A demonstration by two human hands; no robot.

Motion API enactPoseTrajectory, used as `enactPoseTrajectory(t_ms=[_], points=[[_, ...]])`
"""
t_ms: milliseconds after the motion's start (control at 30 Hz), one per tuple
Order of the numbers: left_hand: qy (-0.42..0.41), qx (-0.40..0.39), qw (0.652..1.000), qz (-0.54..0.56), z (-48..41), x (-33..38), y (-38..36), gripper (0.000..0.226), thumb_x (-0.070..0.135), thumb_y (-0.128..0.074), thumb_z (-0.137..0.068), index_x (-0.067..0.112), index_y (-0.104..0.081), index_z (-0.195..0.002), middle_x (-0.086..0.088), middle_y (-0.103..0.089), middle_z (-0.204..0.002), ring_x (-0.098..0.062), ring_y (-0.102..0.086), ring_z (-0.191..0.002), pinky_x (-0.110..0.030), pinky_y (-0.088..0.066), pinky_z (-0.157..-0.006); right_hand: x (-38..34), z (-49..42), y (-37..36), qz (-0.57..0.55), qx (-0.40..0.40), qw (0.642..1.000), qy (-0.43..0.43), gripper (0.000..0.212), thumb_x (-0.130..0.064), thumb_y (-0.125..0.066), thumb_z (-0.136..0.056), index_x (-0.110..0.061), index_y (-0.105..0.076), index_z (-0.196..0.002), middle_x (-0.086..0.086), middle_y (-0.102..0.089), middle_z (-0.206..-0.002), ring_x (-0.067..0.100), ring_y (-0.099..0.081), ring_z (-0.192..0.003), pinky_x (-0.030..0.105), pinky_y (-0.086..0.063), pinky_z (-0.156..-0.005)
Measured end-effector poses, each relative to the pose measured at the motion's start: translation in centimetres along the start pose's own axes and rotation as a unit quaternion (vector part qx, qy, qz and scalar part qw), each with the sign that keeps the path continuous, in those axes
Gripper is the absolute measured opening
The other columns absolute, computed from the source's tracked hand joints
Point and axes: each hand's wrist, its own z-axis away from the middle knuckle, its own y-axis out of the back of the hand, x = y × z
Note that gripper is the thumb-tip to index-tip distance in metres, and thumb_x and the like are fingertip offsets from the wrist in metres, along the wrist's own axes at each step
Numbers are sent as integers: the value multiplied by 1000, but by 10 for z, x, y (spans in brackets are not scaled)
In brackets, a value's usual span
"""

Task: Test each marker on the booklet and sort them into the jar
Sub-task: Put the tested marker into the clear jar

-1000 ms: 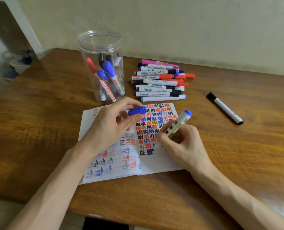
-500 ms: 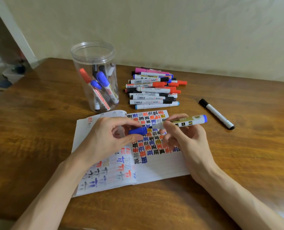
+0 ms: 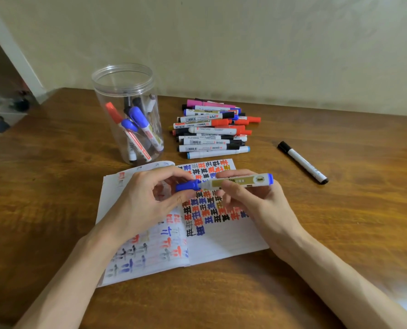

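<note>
Above the open booklet [image 3: 226, 243], which is covered in coloured test marks, I hold a blue marker [image 3: 240, 182] level. My right hand [image 3: 252, 200] grips its white and gold barrel. My left hand [image 3: 147, 203] pinches its blue cap [image 3: 187, 185], which sits on the marker's left end. A clear plastic jar [image 3: 126, 91] stands upright behind the booklet on the left and holds several markers in red, blue and black. A pile of markers [image 3: 212, 129] lies to the right of the jar.
A single black-capped marker [image 3: 302, 162] lies alone on the wooden table [image 3: 340, 222] at the right. A pale wall runs close behind the table. At the far left the table ends beside a doorway with blurred objects on the floor.
One second ago the cap was off in my left hand and the marker tip was down at the page. The marker has since been lifted level and the cap brought onto its end.
</note>
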Motion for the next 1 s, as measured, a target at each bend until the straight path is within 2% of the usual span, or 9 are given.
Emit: enactPoseTrajectory(t_ms=[67,167,333,467,533,600,767,900,1000], points=[[0,-1,1000,-1,0,-1,0,30,38,-74,-81,35,-73,-111,25,-71,-103,0,-67,-105,-13,-55,-78,1,-1,-1,-13,2,1000,-10,21,-34,-72,-97,-20,-82,-108,12,-76,-88,23,-70,-82,47,-60,-88],[-4,-8,1000,-9,-1,-1,0,32,35,-74,-81,30,-75,-113,22,-72,-107,-1,-67,-107,-13,-55,-79,2,-1,-3,-11,-16,999,-28,23,-33,-66,-102,-20,-82,-113,8,-78,-91,22,-69,-82,38,-57,-83],[0,0,1000,-24,0,-1,1,29,36,-74,-83,34,-72,-112,23,-71,-105,-2,-68,-102,-16,-55,-77,-6,-2,10,37,-54,997,-27,28,-30,-71,-94,-19,-79,-118,6,-80,-92,23,-75,-85,37,-63,-80],[-12,9,999,-33,3,7,-3,32,51,-65,-83,38,-70,-112,25,-71,-102,-6,-69,-97,-21,-57,-74,-9,-5,26,166,-79,982,33,27,-23,-76,-91,-15,-78,-117,-1,-81,-100,22,-79,-82,33,-65,-65],[-22,20,999,-34,4,10,-5,34,51,-64,-83,39,-69,-114,29,-68,-105,2,-68,-102,-14,-56,-78,-5,-5,27,192,-73,977,63,27,-26,-75,-91,-17,-77,-116,-2,-81,-101,23,-79,-82,33,-66,-65],[-28,34,999,-30,4,9,-6,33,49,-66,-84,38,-70,-116,26,-69,-108,7,-66,-106,-9,-54,-81,-2,-4,25,185,-61,977,86,25,-27,-74,-90,-20,-76,-114,-5,-81,-99,21,-78,-79,32,-65,-65],[-55,48,995,-74,3,8,-10,42,47,-63,-88,22,-76,-118,16,-71,-110,-2,-67,-105,-8,-54,-82,5,-6,19,165,-46,978,119,28,-29,-73,-91,-13,-76,-114,-6,-79,-83,14,-73,-67,21,-57,-61],[-67,53,992,-89,1,12,-12,45,47,-59,-89,18,-76,-118,17,-67,-110,-1,-64,-105,-4,-51,-83,9,-5,16,175,-24,975,138,25,-26,-74,-92,-13,-77,-113,-7,-79,-86,13,-73,-66,17,-55,-59],[-63,50,994,-77,1,12,-12,45,48,-57,-89,19,-76,-118,16,-69,-111,-3,-65,-106,-9,-54,-83,12,-3,13,166,-16,977,135,25,-26,-75,-92,-14,-78,-114,-14,-78,-86,11,-72,-67,18,-55,-59]])
